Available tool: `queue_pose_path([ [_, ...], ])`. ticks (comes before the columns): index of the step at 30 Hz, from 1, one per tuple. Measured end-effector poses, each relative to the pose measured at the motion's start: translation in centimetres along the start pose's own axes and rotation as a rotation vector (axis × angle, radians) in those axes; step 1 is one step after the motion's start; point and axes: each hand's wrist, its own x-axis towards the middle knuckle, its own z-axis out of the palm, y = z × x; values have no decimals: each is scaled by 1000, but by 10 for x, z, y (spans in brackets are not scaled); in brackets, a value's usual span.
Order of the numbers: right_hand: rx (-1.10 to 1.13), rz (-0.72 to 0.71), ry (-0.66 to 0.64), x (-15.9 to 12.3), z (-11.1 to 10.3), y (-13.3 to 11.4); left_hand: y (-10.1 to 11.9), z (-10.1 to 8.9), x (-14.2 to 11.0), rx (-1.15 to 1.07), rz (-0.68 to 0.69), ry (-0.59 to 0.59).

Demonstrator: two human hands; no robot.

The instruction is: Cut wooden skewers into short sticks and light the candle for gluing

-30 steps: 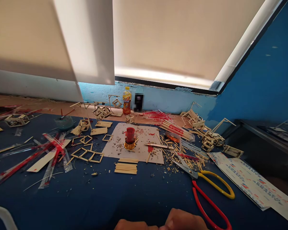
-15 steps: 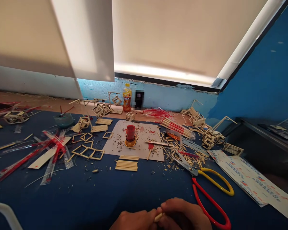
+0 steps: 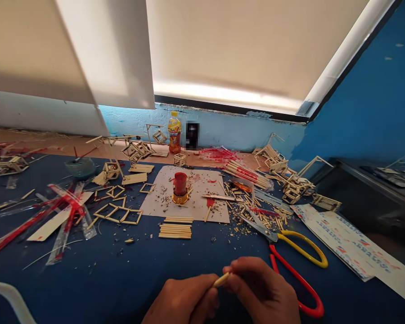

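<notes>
Between the fingertips of both hands, low in the view, is a short thin wooden stick (image 3: 221, 279). My left hand (image 3: 185, 298) pinches its near end, and my right hand (image 3: 261, 290) has thumb and fingers closed at its far end. Part of the stick is hidden by the fingers. Beyond the hands, a row of similar sticks (image 3: 175, 231) lies side by side on the dark blue table cover (image 3: 121, 279). Behind that row a red candle (image 3: 180, 183) stands in a gold holder (image 3: 180, 196) on a littered white sheet (image 3: 162, 180).
Scissors (image 3: 273, 236) with yellow and red handles lie beside my right hand. Stick frames (image 3: 118, 213) and red-striped plastic wrappers (image 3: 70, 207) are at left. A drink bottle (image 3: 174, 132) stands at the back; printed card sheets (image 3: 347, 247) lie at right.
Both hands have risen slightly into view with the stick, which now shows more of its length. The camera view has shifted a little.
</notes>
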Motion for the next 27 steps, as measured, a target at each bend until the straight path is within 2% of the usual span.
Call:
queue_pose_path([
  [1,20,-20,-42,1,-1,2,2,0,1,-53,-8,15],
  [3,-6,-160,-83,3,-2,7,6,2,3,-197,-36,55],
  [6,-173,-442,5,1,3,15,14,5,3,-384,-91,154],
  [9,-317,-583,18,-2,9,16,20,5,0,-404,-110,239],
  [17,-456,-706,60,-2,13,1,26,2,-6,-294,-161,192],
  [21,-440,-695,29,-5,12,-1,28,4,-9,-341,-188,175],
  [27,-455,-712,31,-6,11,2,23,9,-7,-440,-207,81],
])
